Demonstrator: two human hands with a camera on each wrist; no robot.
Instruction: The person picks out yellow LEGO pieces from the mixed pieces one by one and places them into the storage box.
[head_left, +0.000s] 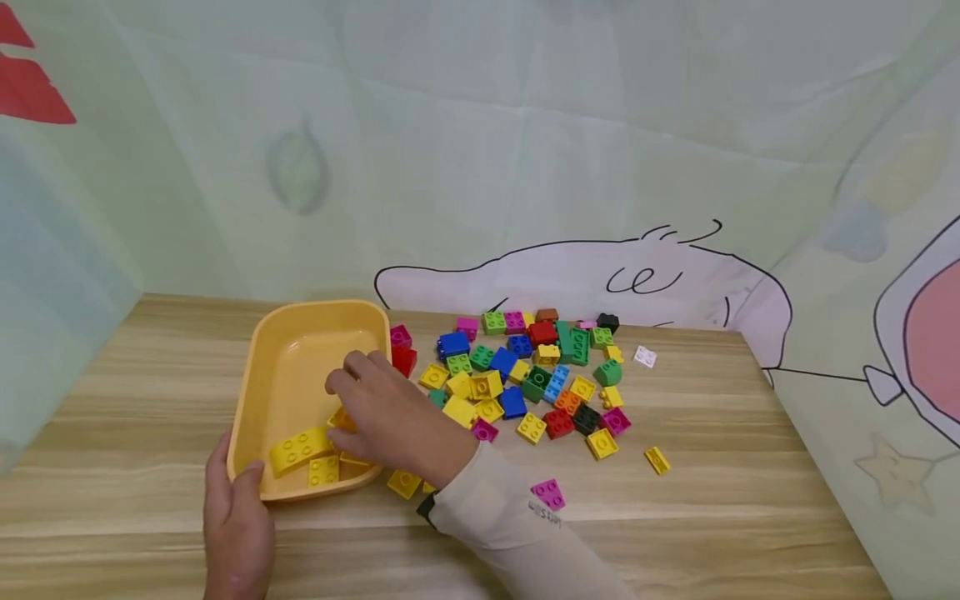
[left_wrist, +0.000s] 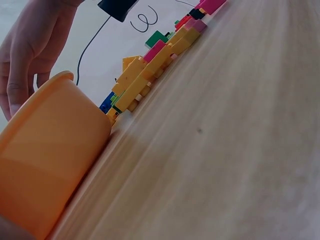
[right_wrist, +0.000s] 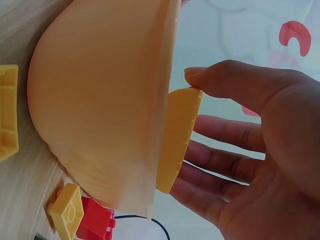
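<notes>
My left hand [head_left: 238,523] grips the near left corner of a yellow-orange plastic bin [head_left: 258,367], thumb over the rim. Inside lie yellow toy bricks [head_left: 300,451], one long with studs up, beside a smaller yellow brick [head_left: 323,472]. Over the bin's right side, my right hand [head_left: 386,408] reaches in from the right. In the right wrist view this hand [right_wrist: 250,150] holds a yellow piece [right_wrist: 181,135] that stands above the rim, thumb at its upper end and fingers along its side. The piece's lower part is hidden behind the bin wall.
Right of the bin, many loose bricks in several colours spread over the wooden table, among them a blue brick [head_left: 513,403] and a red brick [head_left: 558,423]. A magenta brick [head_left: 551,493] lies near the right sleeve. A printed cloth [head_left: 465,167] hangs behind the table.
</notes>
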